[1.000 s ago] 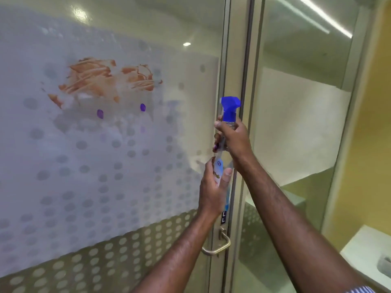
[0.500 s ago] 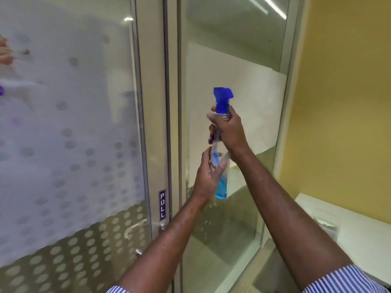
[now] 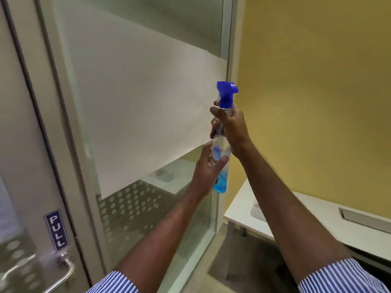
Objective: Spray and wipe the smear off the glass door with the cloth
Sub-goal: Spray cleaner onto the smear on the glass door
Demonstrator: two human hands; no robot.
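I hold a clear spray bottle [image 3: 222, 178] with blue liquid and a blue trigger head upright in front of me. My right hand [image 3: 233, 130] grips its neck just under the trigger head. My left hand [image 3: 208, 168] grips the lower body of the bottle, thumb across the label. The glass door [image 3: 19, 208] with its frosted dot film shows only at the far left edge, with a PULL sign [image 3: 56, 230] and a steel handle [image 3: 61, 269]. The smear is out of view. No cloth is visible.
A fixed glass panel [image 3: 137, 102] with frosted film fills the middle, between metal frames. A yellow wall [image 3: 317, 81] stands to the right. A white desk [image 3: 306, 218] with a cable slot sits below it, at the lower right.
The view has swung to the right, away from the smeared door towards the yellow wall and the desk. Both hands keep the same hold on the bottle.
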